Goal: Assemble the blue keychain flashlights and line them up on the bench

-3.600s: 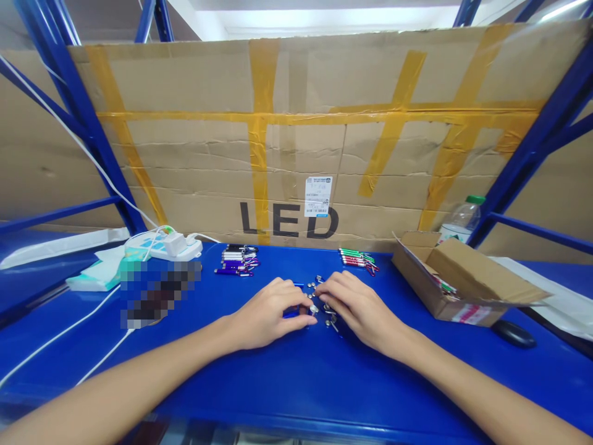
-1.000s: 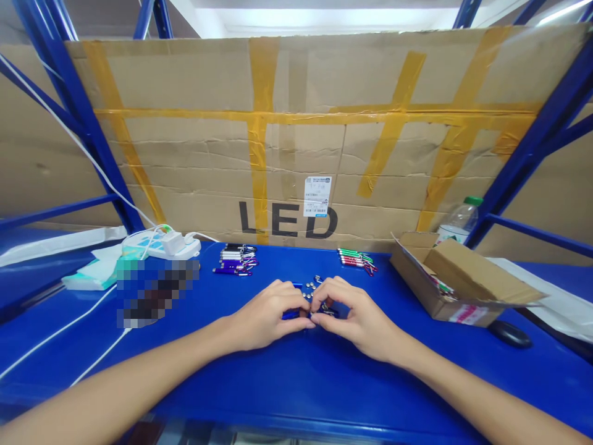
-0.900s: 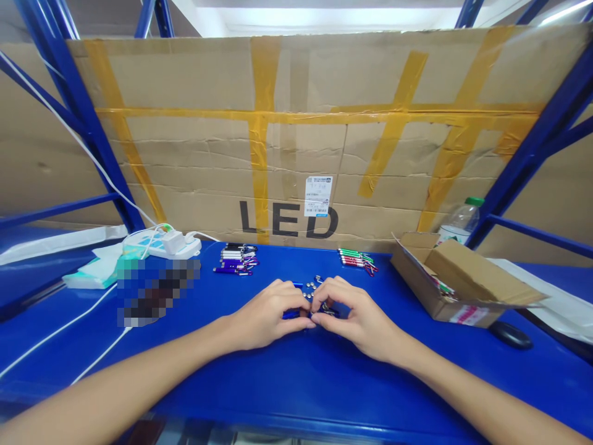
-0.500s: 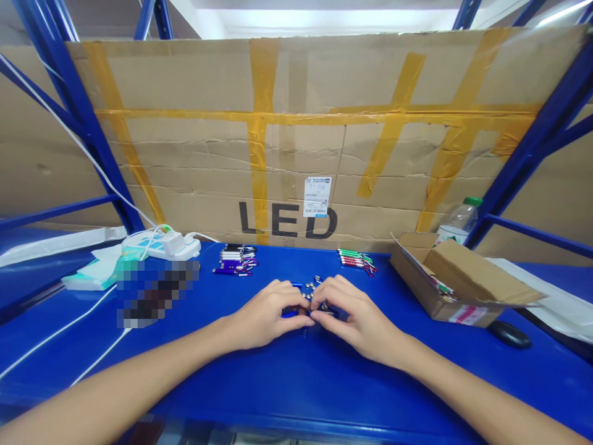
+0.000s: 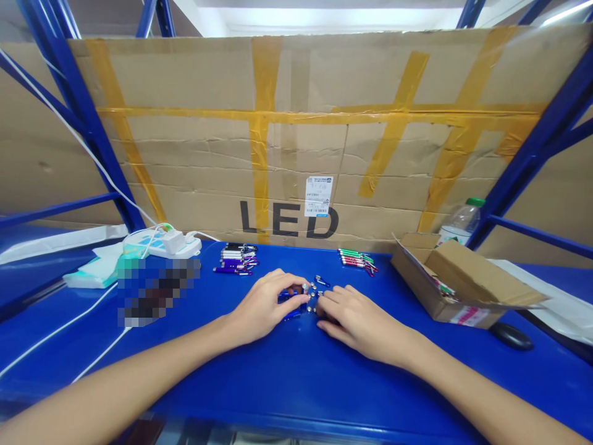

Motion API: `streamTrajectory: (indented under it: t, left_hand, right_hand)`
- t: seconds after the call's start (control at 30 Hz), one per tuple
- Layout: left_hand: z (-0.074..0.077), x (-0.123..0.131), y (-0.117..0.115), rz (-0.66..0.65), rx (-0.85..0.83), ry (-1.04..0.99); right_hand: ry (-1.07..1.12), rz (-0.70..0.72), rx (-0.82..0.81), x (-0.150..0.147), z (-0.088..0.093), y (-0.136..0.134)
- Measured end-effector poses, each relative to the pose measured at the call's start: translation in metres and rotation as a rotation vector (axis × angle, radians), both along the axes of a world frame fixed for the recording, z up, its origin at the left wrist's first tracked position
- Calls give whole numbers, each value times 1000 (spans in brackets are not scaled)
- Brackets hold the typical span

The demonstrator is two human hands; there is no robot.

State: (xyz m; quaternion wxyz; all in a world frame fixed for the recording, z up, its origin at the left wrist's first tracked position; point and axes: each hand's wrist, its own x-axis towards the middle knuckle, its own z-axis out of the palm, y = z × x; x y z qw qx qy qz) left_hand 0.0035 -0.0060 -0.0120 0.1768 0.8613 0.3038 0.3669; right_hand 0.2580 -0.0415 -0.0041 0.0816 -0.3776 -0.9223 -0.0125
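Note:
My left hand (image 5: 266,307) is closed in a pinch, with a small silver cylindrical piece (image 5: 304,288) between thumb and fingers. Blue metal tubes (image 5: 291,316) lie on the table under and beside those fingers. Just to the right, several small round silver pieces (image 5: 312,295), like button cells, are scattered between the hands. My right hand (image 5: 354,321) rests low over the table, its fingers curled at the edge of these pieces; what they pinch, if anything, is hidden. Beyond it lies a small blue clip-ended part (image 5: 322,281).
Keychain flashlights with clips lie in two rows, a black, silver and purple one (image 5: 236,259) and a green and red one (image 5: 356,259). An open cardboard box (image 5: 463,284) and a black mouse (image 5: 511,336) are at right. A power strip (image 5: 185,248) with cables is at left.
The fingertips of both hands were together over the small parts. Now they are apart: the left has drawn slightly left with the silver piece, the right has lowered and shifted right.

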Motion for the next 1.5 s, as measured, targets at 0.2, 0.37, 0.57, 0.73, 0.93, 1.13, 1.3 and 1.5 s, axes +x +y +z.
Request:
streamTrajectory:
  t: [0.2,0.37,0.57,0.73,0.93,1.13,1.3,1.5]
  left_hand:
    - [2,0,-2,-12,5,9]
    - [3,1,-2,-24,14,8]
    - [3,1,-3,-34,11,24]
    - [2,1,-3,-39,16,33]
    - [1,1,-2,-39,16,39]
    - [1,0,-2,-50,24,55]
    - [2,1,-3,-51,9,52]
    - [3,1,-5,-98,-4,66]
  right_hand:
    - [6,22,-66,-2,7,-5]
    - [52,60,-106,-1,7,-7]
    - [64,81,-118,-1,7,-6]
    - [72,65,-148,-3,11,-8]
    - [109,78,-187,-5,14,-10]
    - [161,73,-149,-5,9,-9]
    - [261,89,-5,-3,7,-6]
    - [416,76,166,-2,6,-5]
